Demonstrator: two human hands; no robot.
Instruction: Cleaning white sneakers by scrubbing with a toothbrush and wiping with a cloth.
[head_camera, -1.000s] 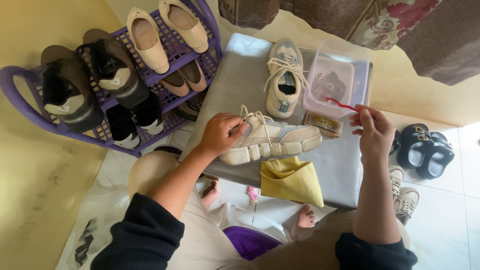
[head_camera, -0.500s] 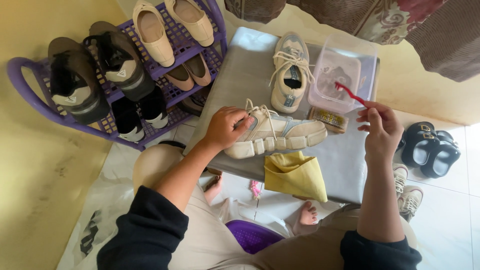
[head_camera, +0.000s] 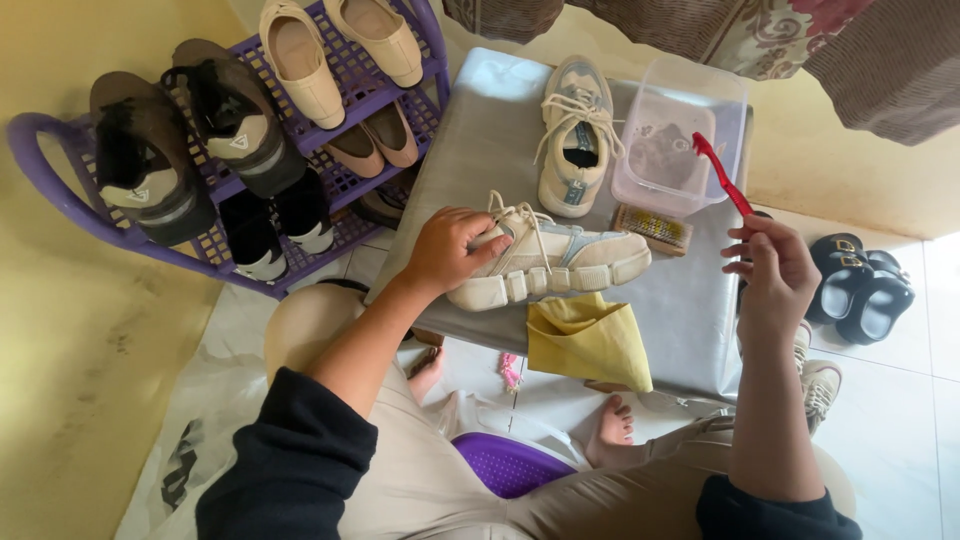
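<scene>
A person sat at a low grey table (head_camera: 690, 300), seen from above. The left hand (head_camera: 452, 248) lay curled over the heel end of a cream sneaker (head_camera: 548, 265), gripping it; the shoe lay on its side near the table's front edge. The right hand (head_camera: 772, 270) was raised over the right edge, fingers pinched around the handle of a red toothbrush (head_camera: 722, 172) whose head pointed up toward a clear plastic tub (head_camera: 680, 140) at the back right corner. A second sneaker (head_camera: 576, 135) stood just left of the tub, and a small scrub brush (head_camera: 652, 229) lay between the tub and the held shoe. A yellow cloth (head_camera: 588, 340) hung over the front edge. A purple shoe rack (head_camera: 60, 190) stood left of the table; black sandals (head_camera: 862, 288) lay on the floor to the right.

Compared with half a second earlier, the toothbrush had tilted more upright and the right hand sat slightly higher; the left hand's grip on the sneaker was unchanged.
</scene>
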